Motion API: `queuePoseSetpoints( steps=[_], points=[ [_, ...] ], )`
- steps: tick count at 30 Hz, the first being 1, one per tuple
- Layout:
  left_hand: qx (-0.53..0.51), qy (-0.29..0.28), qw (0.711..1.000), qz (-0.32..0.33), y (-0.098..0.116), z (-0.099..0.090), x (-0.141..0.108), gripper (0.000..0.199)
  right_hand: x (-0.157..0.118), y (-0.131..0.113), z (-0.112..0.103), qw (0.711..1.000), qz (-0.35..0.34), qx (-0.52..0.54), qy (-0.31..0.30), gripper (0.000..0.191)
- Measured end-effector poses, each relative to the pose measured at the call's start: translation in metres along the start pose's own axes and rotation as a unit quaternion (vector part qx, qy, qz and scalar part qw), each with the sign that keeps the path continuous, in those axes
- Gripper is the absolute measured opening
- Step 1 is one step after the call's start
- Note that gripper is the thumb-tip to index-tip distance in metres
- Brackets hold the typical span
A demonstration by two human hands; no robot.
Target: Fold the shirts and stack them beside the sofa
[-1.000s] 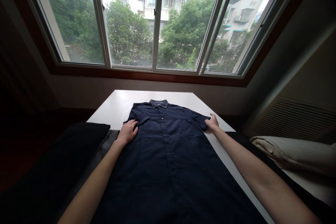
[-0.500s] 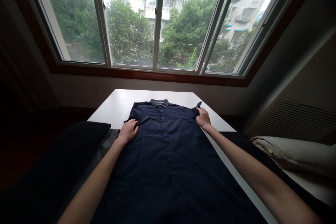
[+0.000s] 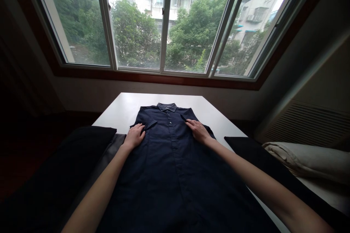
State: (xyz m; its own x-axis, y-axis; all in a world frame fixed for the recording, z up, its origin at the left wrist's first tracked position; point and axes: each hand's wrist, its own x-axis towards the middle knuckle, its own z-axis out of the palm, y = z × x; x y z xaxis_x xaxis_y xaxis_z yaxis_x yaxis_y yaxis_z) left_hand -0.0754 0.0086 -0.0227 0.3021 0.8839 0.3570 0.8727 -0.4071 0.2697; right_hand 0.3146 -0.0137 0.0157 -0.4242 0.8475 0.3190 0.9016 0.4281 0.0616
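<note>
Navy shirt (image 3: pixel 175 160) lies on the white counter (image 3: pixel 125 107), collar at 12 o'clock, both hands flat and open on its folded-in sleeves: left hand (image 3: pixel 134 136), right hand (image 3: pixel 198 131).

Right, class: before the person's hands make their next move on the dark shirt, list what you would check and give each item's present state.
1. Navy shirt lies face up on the white table, buttoned: ok.
2. Left sleeve folded in over the front, left hand resting on it: ok.
3. Right sleeve folded in, right hand flat on it: ok.
4. Collar lies flat and centred: ok.
5. Both folds equally deep: cannot tell.
6. Hem squared near the camera: cannot tell, out of frame.
</note>
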Motion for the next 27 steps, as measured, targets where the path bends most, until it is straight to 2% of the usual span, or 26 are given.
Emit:
queuePoseSetpoints(
  steps=[4, 9, 11, 17, 23, 27],
  points=[
    [0.003, -0.007, 1.0, -0.002, 0.002, -0.002, -0.001, 0.041, -0.008, 0.006, 0.008, 0.999, -0.007, 0.004, -0.035, 0.066],
    [0.002, -0.008, 1.0, -0.002, 0.001, -0.002, 0.0, 0.042, -0.021, 0.016, 0.006, 0.999, 0.005, 0.029, -0.02, 0.078],
    [0.002, -0.007, 1.0, -0.001, 0.001, -0.001, 0.0, 0.042, -0.028, 0.022, 0.008, 0.998, 0.028, 0.047, -0.022, 0.075],
    [0.008, -0.01, 1.0, -0.001, 0.001, -0.001, -0.001, 0.042, -0.048, 0.047, 0.024, 0.983, 0.154, 0.099, -0.029, 0.059],
    [0.01, -0.015, 1.0, -0.001, 0.002, -0.002, -0.001, 0.042, -0.052, 0.053, 0.032, 0.977, 0.197, 0.077, -0.037, 0.064],
    [0.03, 0.003, 0.999, -0.012, 0.002, -0.002, -0.001, 0.047, -0.053, 0.049, 0.029, 0.978, 0.195, 0.062, -0.03, 0.067]
  ],
)
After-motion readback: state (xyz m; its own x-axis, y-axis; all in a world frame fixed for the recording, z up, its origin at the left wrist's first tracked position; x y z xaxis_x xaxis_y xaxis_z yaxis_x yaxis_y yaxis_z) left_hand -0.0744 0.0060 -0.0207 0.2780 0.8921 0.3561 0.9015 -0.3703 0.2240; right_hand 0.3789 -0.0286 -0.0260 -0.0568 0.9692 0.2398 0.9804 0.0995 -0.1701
